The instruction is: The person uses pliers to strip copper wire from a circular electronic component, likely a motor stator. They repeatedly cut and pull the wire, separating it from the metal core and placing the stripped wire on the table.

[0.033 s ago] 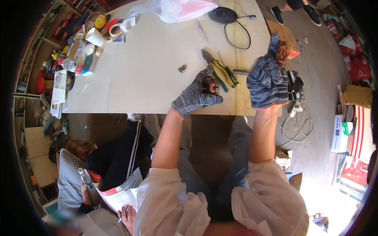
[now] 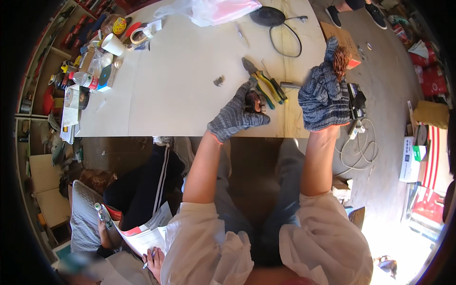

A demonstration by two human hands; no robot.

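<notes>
Both my hands wear grey-black knitted gloves with orange cuffs. Near the table's front edge, my left hand [image 2: 236, 114] curls around a small round motor part [image 2: 254, 101] of dark metal and copper colour. Much of that part is hidden by the glove. A tangled bundle of copper wire [image 2: 341, 61] is gripped in my raised right hand [image 2: 324, 90], at the table's right edge. Between the hands lie combination pliers [image 2: 268, 87] with yellow-green handles, touching or very near my left fingers. A short metal rod [image 2: 289, 85] points toward my right glove. A small metal scrap [image 2: 219, 81] sits left of the pliers.
On the pale table [image 2: 175, 95], a black coiled cable [image 2: 268, 16] and plastic bag [image 2: 213, 10] lie at the back. Bottles, tape and a white cup [image 2: 113, 44] crowd the left side. A cardboard box [image 2: 339, 38] stands at right. Another person [image 2: 137, 251] sits at lower left holding papers.
</notes>
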